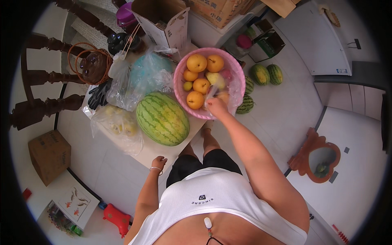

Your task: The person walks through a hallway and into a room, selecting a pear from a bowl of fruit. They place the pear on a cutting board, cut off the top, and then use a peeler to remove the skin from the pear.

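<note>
A pink plastic basket [178,87] stands on the table, holding several round yellow-orange pears [196,63] and a paler yellow fruit [215,81]. My right hand [217,107] is closed at its near rim, pinching a clear plastic bag [233,94] that lies over the right part of the fruit. What the bag covers is blurred. A large striped watermelon [163,119] rests left of the basket, near the table edge. My left hand [159,162], a bracelet at the wrist, hangs beside that edge with its fingers curled and nothing visible in them.
Beside the watermelon lie a clear bag of pale fruit [118,126], more plastic bags [149,71] and black gloves [99,94]. Smaller watermelons [260,74] sit on the floor to the right. An opened carton [176,32] stands behind; dark wooden railings [49,108] rise at left.
</note>
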Available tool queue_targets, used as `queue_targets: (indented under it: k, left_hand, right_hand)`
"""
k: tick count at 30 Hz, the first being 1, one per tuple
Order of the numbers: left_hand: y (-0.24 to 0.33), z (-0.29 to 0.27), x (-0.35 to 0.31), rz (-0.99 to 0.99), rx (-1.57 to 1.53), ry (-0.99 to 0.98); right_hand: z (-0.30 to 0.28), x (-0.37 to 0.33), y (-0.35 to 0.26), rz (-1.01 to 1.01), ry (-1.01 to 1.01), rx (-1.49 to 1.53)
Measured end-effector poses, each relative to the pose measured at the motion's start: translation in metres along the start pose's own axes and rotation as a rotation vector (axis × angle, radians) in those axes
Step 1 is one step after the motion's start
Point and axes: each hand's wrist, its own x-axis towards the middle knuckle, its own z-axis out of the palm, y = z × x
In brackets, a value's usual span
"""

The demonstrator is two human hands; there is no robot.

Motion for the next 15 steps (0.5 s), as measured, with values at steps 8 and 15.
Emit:
queue_targets:
  k: [8, 15]
  left_hand:
    - [0.026, 0.003, -0.012, 0.125, 0.294, -0.147]
    - [0.202, 0.035, -0.049, 0.641, 0.226, -0.128]
  right_hand:
    - [0.011, -0.071, 0.035, -0.254, -0.068, -0.188]
    - [-0.025, -0.081, -0.016, -0.243, 0.112, 0.123]
